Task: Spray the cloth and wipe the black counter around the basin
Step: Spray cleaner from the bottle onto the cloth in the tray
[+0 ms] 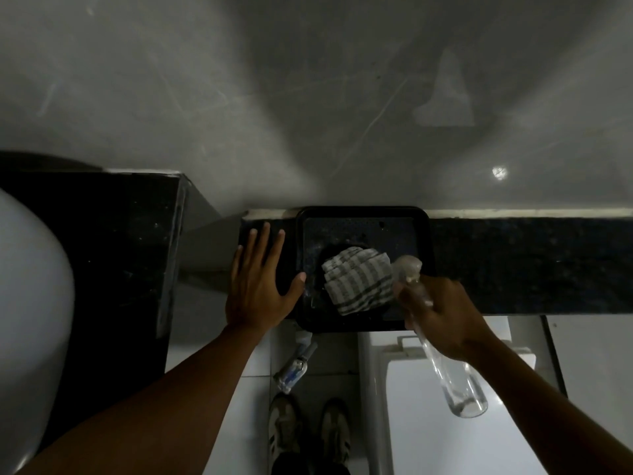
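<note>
A folded white cloth with grey stripes (359,280) lies in a black tray (364,214) on a narrow black ledge (513,262). My right hand (442,317) grips a clear spray bottle (452,378), its nozzle pointed at the cloth's right edge. My left hand (258,286) rests flat and open on the ledge, thumb touching the tray's left rim. The black counter (113,241) with the white basin (30,320) is at the left.
A grey wall fills the top. Below the ledge stand a white toilet with its cistern (445,406), a hose sprayer (294,366) on white tiles, and my two shoes (308,430). A gap separates the counter from the ledge.
</note>
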{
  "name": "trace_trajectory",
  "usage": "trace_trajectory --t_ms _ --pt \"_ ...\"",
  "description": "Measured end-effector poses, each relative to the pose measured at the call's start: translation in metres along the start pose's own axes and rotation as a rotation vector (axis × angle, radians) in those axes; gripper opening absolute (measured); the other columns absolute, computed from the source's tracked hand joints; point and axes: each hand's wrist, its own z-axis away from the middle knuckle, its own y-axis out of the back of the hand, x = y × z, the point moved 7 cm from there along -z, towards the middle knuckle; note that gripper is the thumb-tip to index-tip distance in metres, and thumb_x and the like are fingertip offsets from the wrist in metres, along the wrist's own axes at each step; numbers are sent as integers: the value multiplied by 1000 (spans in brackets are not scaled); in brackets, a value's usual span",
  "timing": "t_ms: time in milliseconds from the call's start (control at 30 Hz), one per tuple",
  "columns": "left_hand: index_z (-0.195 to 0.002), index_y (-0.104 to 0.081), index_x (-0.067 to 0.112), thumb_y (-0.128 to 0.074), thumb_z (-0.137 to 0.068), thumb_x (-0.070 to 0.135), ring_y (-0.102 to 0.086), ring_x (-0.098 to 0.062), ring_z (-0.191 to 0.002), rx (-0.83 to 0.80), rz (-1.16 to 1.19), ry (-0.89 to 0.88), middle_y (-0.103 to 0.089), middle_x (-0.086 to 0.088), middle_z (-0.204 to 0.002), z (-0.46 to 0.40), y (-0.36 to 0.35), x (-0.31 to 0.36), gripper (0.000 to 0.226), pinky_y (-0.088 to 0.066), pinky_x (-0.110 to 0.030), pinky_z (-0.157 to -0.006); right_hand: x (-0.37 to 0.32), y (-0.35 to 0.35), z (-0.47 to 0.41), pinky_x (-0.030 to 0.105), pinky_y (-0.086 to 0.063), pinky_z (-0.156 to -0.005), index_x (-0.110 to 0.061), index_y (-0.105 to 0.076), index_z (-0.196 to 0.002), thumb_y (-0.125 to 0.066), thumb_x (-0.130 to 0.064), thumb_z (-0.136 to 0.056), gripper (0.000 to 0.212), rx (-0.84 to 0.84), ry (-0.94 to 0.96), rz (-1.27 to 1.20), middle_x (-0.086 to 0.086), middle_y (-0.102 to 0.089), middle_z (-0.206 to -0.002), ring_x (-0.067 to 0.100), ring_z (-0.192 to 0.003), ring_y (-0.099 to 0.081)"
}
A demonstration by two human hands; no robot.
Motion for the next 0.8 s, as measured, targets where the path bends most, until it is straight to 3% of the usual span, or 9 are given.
trace_trajectory --t_ms 100,233,633,700,800 --pt "-152 -23 23 -37 -87 65 -11 -26 -150 0 -8 0 -19 -8 -162 0 0 0 78 -16 -49 -119 0 -2 0 18 -48 -49 -18 -62 -71 -41 -50 -93 44 5 15 43 1 -64 -54 8 -50 -64" --pt "-152 -24 23 -38 -87 63 -11 -25 -150 8 -5 -6 -20 -8 -162 0 -1 -1 78 -18 -49 -119 -5 -1 0 12 -49 -51 -21 -59 -71 -36 -58 -88 46 45 35 -21 -2 -62 -51 3 -49 -64" --pt "-152 -24 23 -36 -88 64 -11 -25 -150 12 -23 -15 -20 -8 -162 0 -2 -2 77 -14 -47 -118 -11 -6 5 19 -50 -48 -21 -59 -69 -33 -61 -86 51 81 90 73 -2 -62 -52 6 -49 -63" --pt "-152 -23 24 -36 -88 65 -10 -25 -150 7 -28 -13 -19 -8 -162 -1 -3 -2 78 -14 -47 -118 -18 1 6 19 -50 -46 -25 -58 -71 -36 -59 -91 46 147 130 65 -5 -61 -52 5 -49 -64" --pt "-152 -21 25 -33 -87 67 -9 -25 -150 -9 -32 -5 -17 -7 -163 -2 -4 -3 78 -13 -46 -118 -28 25 4 7 -47 -48 -27 -55 -87 -42 -46 -97 25 366 183 -76 -12 -63 -65 -3 -58 -66"
